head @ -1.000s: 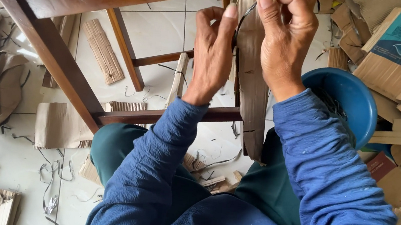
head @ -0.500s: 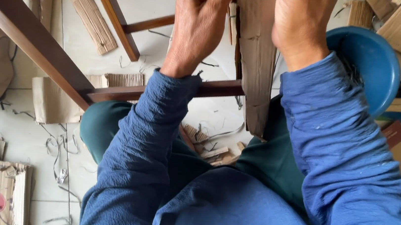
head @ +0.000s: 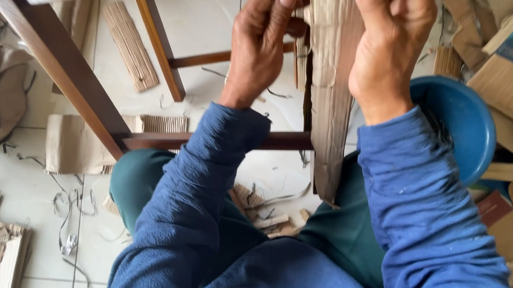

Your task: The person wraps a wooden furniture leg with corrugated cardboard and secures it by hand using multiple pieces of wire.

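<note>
Both hands are gripping a long, ribbed cardboard strip (head: 331,95): left hand (head: 257,42) pinching its edge, right hand (head: 388,43) clamping the top, beside a smooth blue plastic bowl (head: 467,131).

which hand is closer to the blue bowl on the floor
Right. The right hand grips the cardboard strip just beside the blue bowl; the left hand is farther, across the strip.
</note>
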